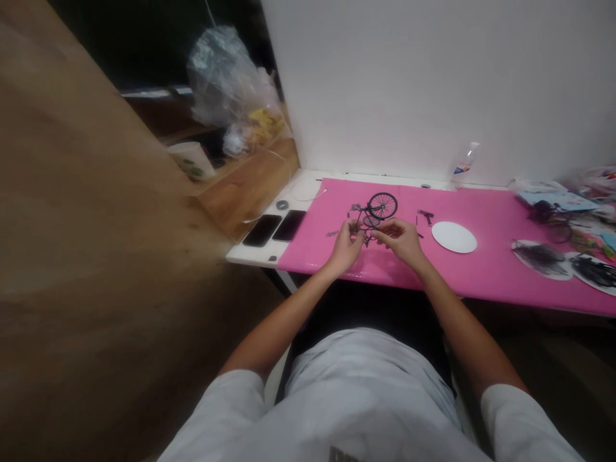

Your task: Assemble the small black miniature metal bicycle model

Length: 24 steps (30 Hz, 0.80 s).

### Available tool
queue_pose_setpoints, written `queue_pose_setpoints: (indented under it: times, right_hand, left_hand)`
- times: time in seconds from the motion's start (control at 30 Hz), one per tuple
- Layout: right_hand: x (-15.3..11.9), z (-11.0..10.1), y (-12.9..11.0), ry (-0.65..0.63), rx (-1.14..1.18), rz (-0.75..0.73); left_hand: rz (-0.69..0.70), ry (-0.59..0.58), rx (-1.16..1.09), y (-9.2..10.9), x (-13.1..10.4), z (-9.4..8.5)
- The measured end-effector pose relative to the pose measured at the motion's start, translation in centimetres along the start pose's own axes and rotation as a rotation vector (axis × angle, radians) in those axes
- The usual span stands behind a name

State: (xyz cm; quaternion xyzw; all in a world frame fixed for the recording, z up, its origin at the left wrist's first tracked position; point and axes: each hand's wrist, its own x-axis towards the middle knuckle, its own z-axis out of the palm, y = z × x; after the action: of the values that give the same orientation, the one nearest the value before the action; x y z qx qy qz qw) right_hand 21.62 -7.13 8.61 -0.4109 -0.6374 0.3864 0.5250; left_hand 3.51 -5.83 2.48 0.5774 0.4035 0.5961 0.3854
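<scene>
A small black model bicycle (pixel 382 206) is between my two hands above the pink table cover, one spoked wheel pointing away from me. My left hand (pixel 347 244) is closed on the left side of its frame. My right hand (pixel 398 237) has thumb and fingertips pinched at the near right part of the bicycle; any small part between them is too small to make out. To the right of the right hand lie a small dark pistol-shaped piece (pixel 426 216) and thin dark bits. A small grey piece (pixel 332 233) lies left of the left hand.
A white plate (pixel 453 237) lies right of my hands. Farther right are plates of black parts (pixel 541 259) and a heap of packets (pixel 590 205). Two dark phones (pixel 289 226) lie on the left. A plastic bottle (pixel 464 165) stands by the white wall; plastic bags (pixel 226 77) hang at upper left.
</scene>
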Motion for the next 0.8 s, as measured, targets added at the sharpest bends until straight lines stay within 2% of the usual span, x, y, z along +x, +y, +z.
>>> queue_pose_setpoints:
  times: [0.23, 0.8]
  right_hand:
    - [-0.23, 0.08, -0.34, -0.035, -0.023, 0.036]
    - [-0.43, 0.51, -0.25, -0.029, -0.022, 0.041]
  left_hand:
    - [0.001, 0.026, 0.027, 0.49, -0.03, -0.18]
    - [0.003, -0.005, 0.012, 0.64, -0.04, -0.35]
